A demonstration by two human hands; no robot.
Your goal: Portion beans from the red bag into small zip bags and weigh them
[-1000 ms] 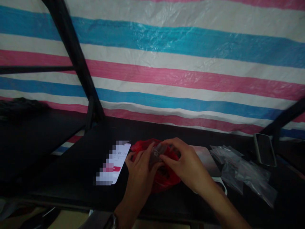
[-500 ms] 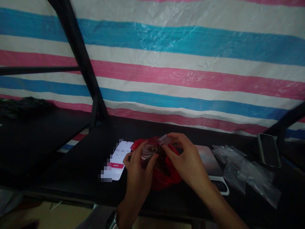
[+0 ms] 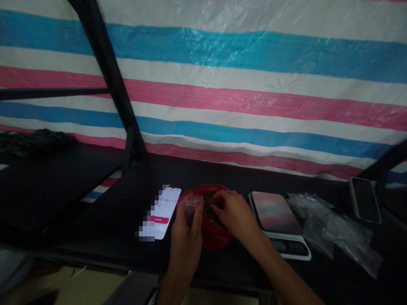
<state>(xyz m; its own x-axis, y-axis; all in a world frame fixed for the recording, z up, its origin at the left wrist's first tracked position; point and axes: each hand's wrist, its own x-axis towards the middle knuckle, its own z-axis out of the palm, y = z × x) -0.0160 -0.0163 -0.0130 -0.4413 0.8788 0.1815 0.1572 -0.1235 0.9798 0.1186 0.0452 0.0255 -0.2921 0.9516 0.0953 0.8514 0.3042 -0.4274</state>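
My left hand [image 3: 187, 231] pinches a small clear plastic bag [image 3: 193, 202] between thumb and fingers, holding it upright over the left side of a red plastic bag [image 3: 216, 241]. The red bag lies open on the black table and contains small brown pieces [image 3: 207, 202], too dark and blurred to name. Reaching in from the right, my right hand [image 3: 235, 212] has its fingertips drawn together down among those pieces. What these fingers grip, if anything, is hidden.
A digital scale [image 3: 277, 212] with a metal plate stands right of the red bag. Beyond it lie several flat clear bags [image 3: 333, 228] and a dark phone [image 3: 365, 199]. On the left, a lit phone [image 3: 161, 216] shows a timer. Striped sheeting [image 3: 241, 101] hangs behind the table.
My right hand has let go of the clear bag's top and moved down into the red bag. My left hand still holds the clear bag, now more upright. The scale is less covered.
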